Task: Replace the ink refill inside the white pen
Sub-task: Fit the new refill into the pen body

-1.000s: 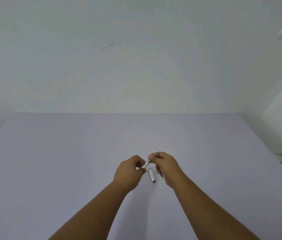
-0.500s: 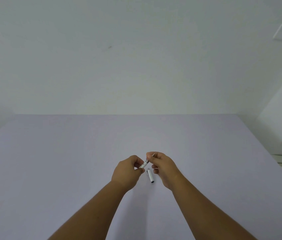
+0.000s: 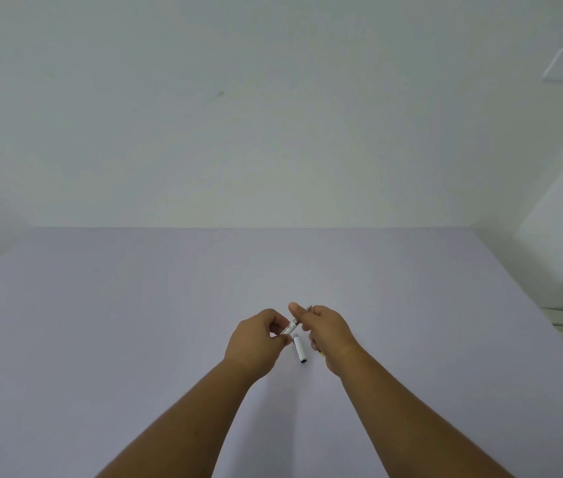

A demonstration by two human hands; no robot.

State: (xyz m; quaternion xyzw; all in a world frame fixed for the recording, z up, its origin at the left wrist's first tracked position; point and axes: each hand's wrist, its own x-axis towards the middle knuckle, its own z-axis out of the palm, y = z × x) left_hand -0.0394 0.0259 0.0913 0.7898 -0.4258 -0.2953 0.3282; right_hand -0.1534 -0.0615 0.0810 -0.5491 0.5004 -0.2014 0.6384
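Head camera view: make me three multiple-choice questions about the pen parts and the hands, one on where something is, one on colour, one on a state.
1. Where is the loose pen piece?
A. On the table between the two hands
B. In the left hand
C. At the table's far edge

2. What colour is the pen barrel held by the left hand?
A. Red
B. White
C. Black

3. How is the right hand?
A. Flat on the table
B. Open and empty
C. Closed on the pen's front end

Answers: 1 A, it lies on the table between the wrists. 2 B, the barrel shows white at the left fingertips. 3 C, its fingers pinch the pen with a grey tip poking out above them.
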